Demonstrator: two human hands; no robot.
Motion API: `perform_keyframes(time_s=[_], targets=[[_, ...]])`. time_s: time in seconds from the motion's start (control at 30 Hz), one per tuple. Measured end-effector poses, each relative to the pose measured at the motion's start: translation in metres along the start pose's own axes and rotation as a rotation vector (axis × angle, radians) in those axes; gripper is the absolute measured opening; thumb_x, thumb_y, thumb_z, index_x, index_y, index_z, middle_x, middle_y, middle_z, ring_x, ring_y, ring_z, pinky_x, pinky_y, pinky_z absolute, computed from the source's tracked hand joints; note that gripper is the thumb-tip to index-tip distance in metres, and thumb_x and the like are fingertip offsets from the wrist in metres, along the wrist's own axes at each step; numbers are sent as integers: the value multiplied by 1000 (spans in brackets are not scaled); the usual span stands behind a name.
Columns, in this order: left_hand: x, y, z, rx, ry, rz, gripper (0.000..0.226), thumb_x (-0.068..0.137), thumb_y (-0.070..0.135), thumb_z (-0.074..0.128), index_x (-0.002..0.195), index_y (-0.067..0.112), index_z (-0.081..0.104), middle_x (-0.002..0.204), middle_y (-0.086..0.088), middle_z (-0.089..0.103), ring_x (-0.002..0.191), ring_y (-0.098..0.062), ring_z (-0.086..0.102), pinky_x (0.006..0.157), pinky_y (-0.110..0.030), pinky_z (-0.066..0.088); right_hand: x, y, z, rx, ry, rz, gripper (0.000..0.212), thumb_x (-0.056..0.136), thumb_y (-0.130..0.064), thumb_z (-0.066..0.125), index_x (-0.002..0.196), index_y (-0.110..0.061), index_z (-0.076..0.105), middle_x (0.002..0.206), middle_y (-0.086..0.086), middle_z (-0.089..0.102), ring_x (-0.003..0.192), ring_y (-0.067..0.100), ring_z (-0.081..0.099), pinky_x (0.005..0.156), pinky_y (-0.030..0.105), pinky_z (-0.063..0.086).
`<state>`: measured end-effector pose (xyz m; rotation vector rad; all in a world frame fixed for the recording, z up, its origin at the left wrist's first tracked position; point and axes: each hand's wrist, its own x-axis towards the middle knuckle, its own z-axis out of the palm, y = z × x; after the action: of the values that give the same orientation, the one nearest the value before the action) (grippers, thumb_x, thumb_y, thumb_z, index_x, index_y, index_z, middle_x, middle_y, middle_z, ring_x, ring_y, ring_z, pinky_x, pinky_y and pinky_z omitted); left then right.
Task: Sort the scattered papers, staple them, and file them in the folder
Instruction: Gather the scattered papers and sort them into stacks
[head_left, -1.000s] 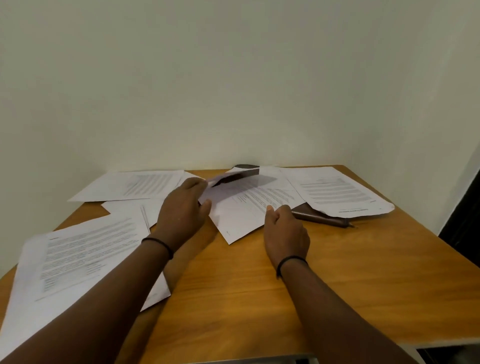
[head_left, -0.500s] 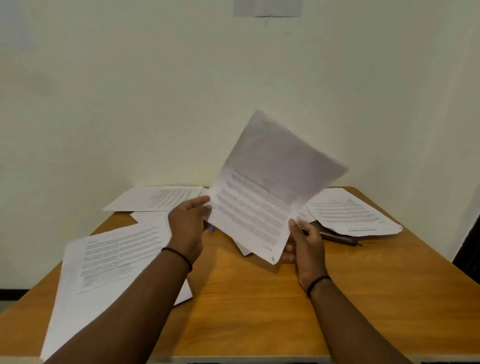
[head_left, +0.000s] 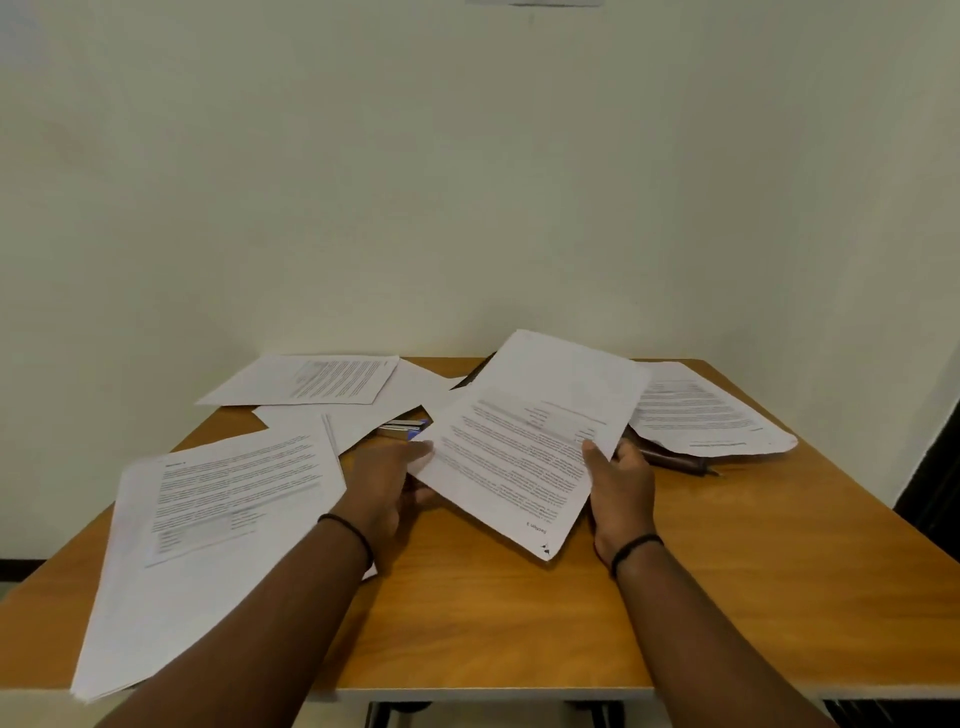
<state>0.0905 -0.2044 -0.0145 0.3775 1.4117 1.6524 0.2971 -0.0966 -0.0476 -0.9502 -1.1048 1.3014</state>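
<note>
Both hands hold one printed sheet just above the middle of the wooden table, its text upside down to me. My left hand grips its left edge, thumb on top. My right hand pinches its right edge. Other printed papers lie scattered: a large stack at front left, a sheet at back left, another at back right. A dark folder peeks out under the right sheet. A small blue and silver object, perhaps the stapler, shows behind my left hand.
A plain wall stands right behind the table. The front-left stack overhangs the table's front edge. Bare wood shows at the front middle and the right side. A dark opening lies beyond the table's right edge.
The sheet was lifted off the table and held steeply upright. It has now tipped down to a flatter angle, lower and nearer the table, with both hands still on its edges.
</note>
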Motion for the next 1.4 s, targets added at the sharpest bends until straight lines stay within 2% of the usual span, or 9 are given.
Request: perform_keyframes(time_s=[0.27, 0.4, 0.6, 0.7, 1.0, 1.1, 1.23, 1.33, 1.4], targets=[[-23, -34, 37, 55, 24, 123, 11, 98, -1, 50, 105, 3, 58, 103, -12, 73, 83, -27, 76, 78, -49, 62, -9, -1, 9, -80, 138, -61, 88, 89, -3, 68, 151, -34, 13, 140, 3, 48, 115, 16, 58, 74, 26, 58], [-12, -13, 30, 395, 79, 349, 12, 97, 2, 51, 102, 7, 61, 107, -5, 70, 86, -24, 74, 76, -48, 62, -32, -1, 19, -909, 394, -452, 54, 87, -13, 66, 136, -20, 45, 132, 10, 50, 118, 26, 50, 90, 38, 51], [2, 43, 11, 443, 150, 399, 19, 86, -10, 48, 78, 2, 59, 84, -14, 66, 72, -31, 65, 61, -39, 56, -52, 17, 13, -1233, -29, -979, 40, 79, -15, 62, 120, -19, 64, 133, 10, 56, 126, 29, 52, 107, 48, 38], [3, 61, 7, 396, 93, 283, 20, 86, -16, 48, 86, -1, 61, 79, -20, 61, 57, -29, 56, 46, -33, 55, -59, 15, 9, -1332, -176, -980, 63, 72, -24, 72, 133, -25, 53, 142, 5, 53, 133, 23, 48, 112, 52, 35], [7, 62, 0, 475, 92, 278, 23, 90, -2, 59, 75, 14, 54, 81, -7, 56, 73, -20, 55, 63, -29, 47, -78, 10, 13, -1309, -321, -1029, 60, 81, -54, 61, 130, -20, 60, 130, 0, 65, 116, 14, 61, 90, 32, 54], [8, 59, -3, 351, 30, 271, 15, 96, 14, 60, 85, 5, 56, 89, -19, 62, 80, -32, 61, 67, -36, 50, -75, 12, 14, -1312, -177, -1057, 46, 78, -37, 78, 117, -17, 68, 101, 0, 75, 78, 11, 71, 61, 23, 57], [-10, 33, 3, 123, -191, 190, 57, 95, 64, 45, 122, 16, 53, 109, -14, 69, 98, -32, 69, 80, -46, 59, -70, 8, 25, -1360, -8, -825, 37, 70, -32, 87, 102, -17, 75, 59, -2, 68, 39, 13, 59, 37, 22, 47], [-20, 0, 16, 220, -290, 156, 65, 87, 67, 50, 136, 24, 46, 123, -10, 65, 112, -30, 64, 85, -45, 58, -67, -1, 37, -1446, -60, -714, 42, 88, -32, 71, 127, -18, 65, 80, 1, 74, 62, 17, 70, 54, 31, 56], [-19, -13, 19, 158, -339, 157, 60, 89, 56, 58, 137, 21, 50, 124, -10, 68, 114, -31, 65, 89, -44, 56, -70, -9, 47, -1306, -356, -584, 52, 99, -30, 49, 149, -19, 40, 117, 7, 70, 100, 22, 68, 84, 34, 56]])
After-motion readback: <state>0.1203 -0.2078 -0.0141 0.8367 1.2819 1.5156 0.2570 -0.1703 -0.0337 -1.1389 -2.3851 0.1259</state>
